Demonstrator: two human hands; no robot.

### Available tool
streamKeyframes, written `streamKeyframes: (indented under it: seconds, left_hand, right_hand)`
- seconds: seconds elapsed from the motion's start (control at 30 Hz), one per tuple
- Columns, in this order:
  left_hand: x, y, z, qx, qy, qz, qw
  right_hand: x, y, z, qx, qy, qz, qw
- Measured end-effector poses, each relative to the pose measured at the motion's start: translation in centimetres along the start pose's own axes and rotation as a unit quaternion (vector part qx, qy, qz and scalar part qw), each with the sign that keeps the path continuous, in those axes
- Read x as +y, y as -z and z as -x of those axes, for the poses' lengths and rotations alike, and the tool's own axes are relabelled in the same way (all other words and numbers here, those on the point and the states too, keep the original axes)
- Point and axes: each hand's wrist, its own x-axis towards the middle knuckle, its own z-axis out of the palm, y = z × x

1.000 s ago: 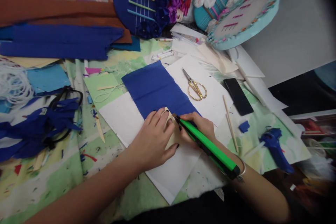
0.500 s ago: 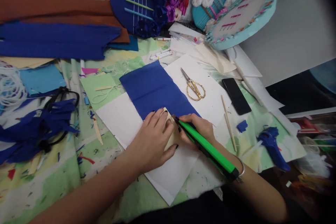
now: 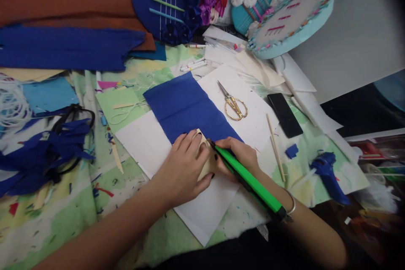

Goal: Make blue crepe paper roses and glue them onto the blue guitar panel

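Note:
My left hand (image 3: 180, 171) lies with fingers spread over a flat cream-coloured piece (image 3: 207, 163), pressing it down. That piece rests along the lower edge of a rectangle of dark blue paper (image 3: 190, 103), partly hidden under my fingers. In my right hand (image 3: 245, 154) is a green utility knife (image 3: 249, 179), its tip at the right edge of the cream piece. The blade itself is too small to make out. White sheets (image 3: 202, 219) lie beneath the blue paper. Gold-handled scissors (image 3: 233, 104) rest on the white paper beyond my right hand.
To the right are a black phone (image 3: 284, 116), a thin wooden stick (image 3: 276, 147) and a blue glue gun (image 3: 327, 175). Blue scraps (image 3: 69, 139) and white cord (image 3: 12, 101) lie left. Decorated round panels (image 3: 291, 17) stand at the back.
The knife has shifted very slightly, its rear end moving a little left and down. My left hand holds its place.

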Motion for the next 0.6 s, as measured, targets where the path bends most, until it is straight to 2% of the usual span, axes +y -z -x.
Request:
streamKeyframes:
  seconds: [0.2, 0.4, 0.6]
  left_hand:
    - [0.04, 0.09, -0.01, -0.01, 0.002, 0.0, 1.0]
    - [0.1, 0.13, -0.01, -0.005, 0.001, 0.0, 1.0]
    - [0.06, 0.12, -0.04, -0.002, -0.001, -0.003, 1.0]
  right_hand:
    - [0.35, 0.16, 0.51, -0.007, -0.021, 0.022, 1.0]
    - [0.19, 0.34, 0.29, -0.006, 0.01, 0.0, 1.0]
    - [0.22, 0.39, 0.56, -0.001, -0.003, 0.007, 1.0]
